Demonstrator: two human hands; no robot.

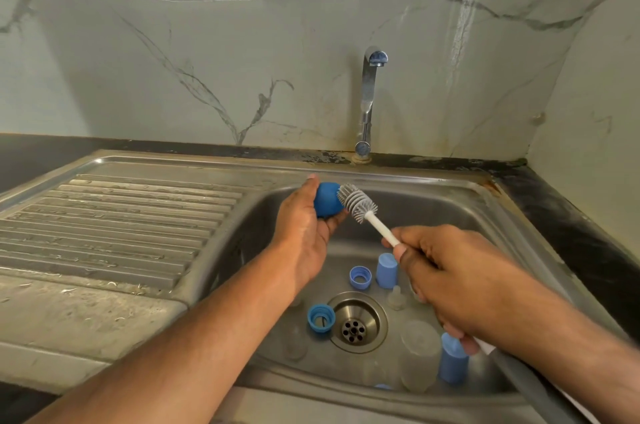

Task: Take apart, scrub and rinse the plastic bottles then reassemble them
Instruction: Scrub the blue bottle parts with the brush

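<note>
The fingers (313, 181) of the left hand (304, 233) are curling round a dark blue cap (327, 200), thumb underneath and fingertips over the top, so the cap is sitting clamped in the palm and facing right. That hand is hovering over the back-left part of the sink basin (450, 215), with the forearm reaching in from the bottom left, wrist pretty much straight.

The right hand (460, 285) is wrapping round the white handle of a bottle brush (356, 203), thumb and forefinger pinching the stem up near the head and the other fingers closing further down the grey grip. The brush is angling up and left, and its grey bristle head is touching the side of the blue cap. The right forearm is coming in from the bottom right, above the basin.

Down in the basin, the rest of the bottle bits are lying around the drain (356, 321): a blue screw ring (321, 318) just left of it, another blue ring (360, 277) behind it, a light blue cap (387, 269) beside that one, a clear teat (396, 299) near the drain, a clear bottle (419, 354) lying front right, and another light blue cap (453, 359) next to it. The tap (370, 94) is standing behind the basin, the ribbed drainboard (121, 222) is off to the left, and the dark bench (561, 215) is running round the edge.
</note>
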